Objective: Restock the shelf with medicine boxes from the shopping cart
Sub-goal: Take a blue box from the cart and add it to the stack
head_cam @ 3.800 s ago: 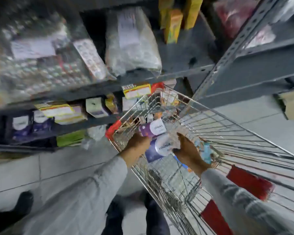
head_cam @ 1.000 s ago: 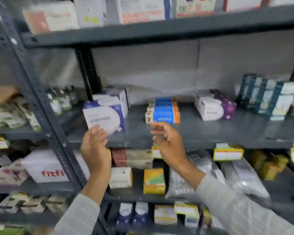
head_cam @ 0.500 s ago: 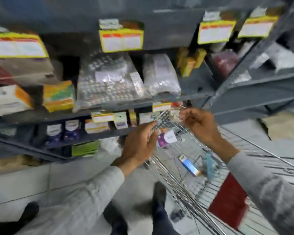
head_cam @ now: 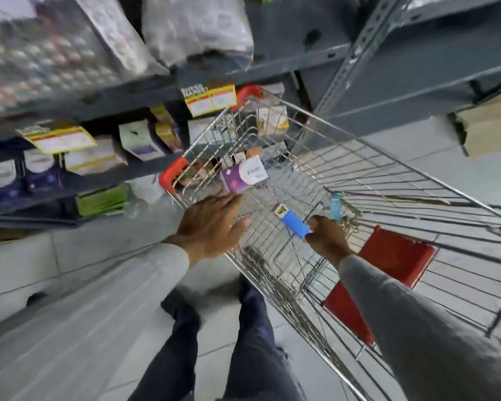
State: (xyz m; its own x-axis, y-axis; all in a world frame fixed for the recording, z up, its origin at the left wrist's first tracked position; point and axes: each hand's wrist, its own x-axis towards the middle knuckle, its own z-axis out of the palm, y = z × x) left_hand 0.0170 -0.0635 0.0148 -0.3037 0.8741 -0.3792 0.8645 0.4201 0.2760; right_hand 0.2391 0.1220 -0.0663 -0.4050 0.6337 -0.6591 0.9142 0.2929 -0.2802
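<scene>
A wire shopping cart (head_cam: pixel 359 141) with red corner caps stands against the grey metal shelf (head_cam: pixel 128 96). A purple and white medicine box (head_cam: pixel 245 175) lies in its far left corner. My left hand (head_cam: pixel 211 224) hovers over the cart's near rim with fingers spread, its fingertips just short of that box, and it holds nothing. My right hand (head_cam: pixel 327 238) is inside the cart, its fingers closed on the near end of a narrow blue box (head_cam: pixel 294 224). A small light blue item (head_cam: pixel 335 202) lies just beyond this hand.
Clear bags of blister packs (head_cam: pixel 55 53) hang over the shelf edge above. Yellow price labels (head_cam: pixel 210 99) and several small boxes (head_cam: pixel 141 138) fill the lower shelves. The cart's red seat flap (head_cam: pixel 394 256) is at right, a cardboard box (head_cam: pixel 489 131) sits beyond, and my legs (head_cam: pixel 243 342) are below.
A second ago both hands were at a higher shelf beside a purple box. Since then the view has tipped down, both hands have dropped into the cart, and my right hand has closed on the blue box.
</scene>
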